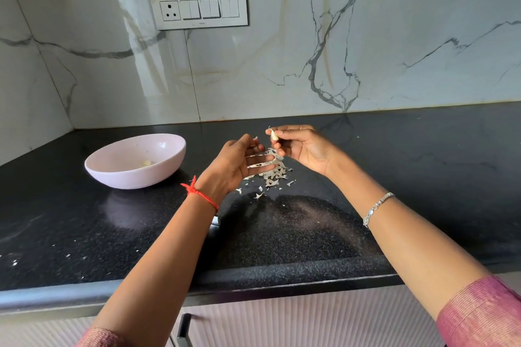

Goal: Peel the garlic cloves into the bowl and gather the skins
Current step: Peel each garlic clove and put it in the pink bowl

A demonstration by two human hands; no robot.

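Two-handed over skins (272, 175), well inside counter edge (282, 276): pinching garlic clove (274, 136) with right hand (303, 149), left hand (236, 165) slack, bowl (132, 175) apart.

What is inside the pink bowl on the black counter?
Inside the pink bowl, one or two pale peeled garlic cloves lie near the bottom; the count is not clear. The bowl's near wall hides a small part of the inside.

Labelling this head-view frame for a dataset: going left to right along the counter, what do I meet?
In order: pink bowl → left hand → garlic clove → right hand. The skins pile overlaps hand and clove, so it is left out.
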